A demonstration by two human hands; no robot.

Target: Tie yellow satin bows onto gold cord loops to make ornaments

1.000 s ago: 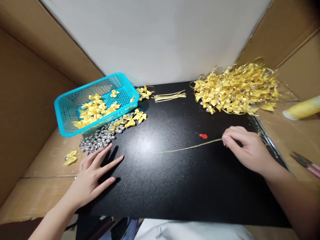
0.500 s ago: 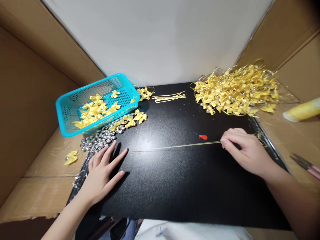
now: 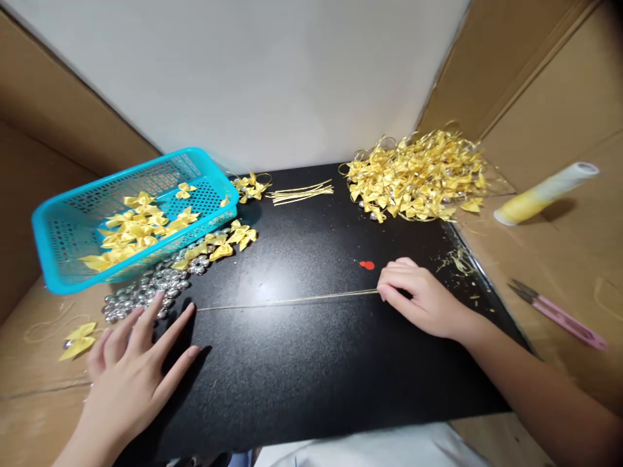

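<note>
The right hand (image 3: 416,298) has its fingertips pinched together on a thin gold thread (image 3: 287,301). The pinch itself is hard to see because the fingers curl over it. The thread lies across the middle of the black table (image 3: 311,370), running left to the pointing finger of the left hand (image 3: 129,376). The left hand's fingers are spread wide. The thread gets very faint there, so I cannot tell if the fingertip presses on it.

Silver beads (image 3: 146,292) sit just past the left hand, and the blue basket (image 3: 117,182) hides some of them. Yellow bows (image 3: 136,224) lie in the basket, and its near side covers part of them. At the far right is a big pile of bows (image 3: 418,178), too tangled to count. A small red thing (image 3: 367,265) is near the right hand; I cannot tell what it is. Pink scissors (image 3: 567,321) lie on the right. Both arms are cut off by the picture's edges.
</note>
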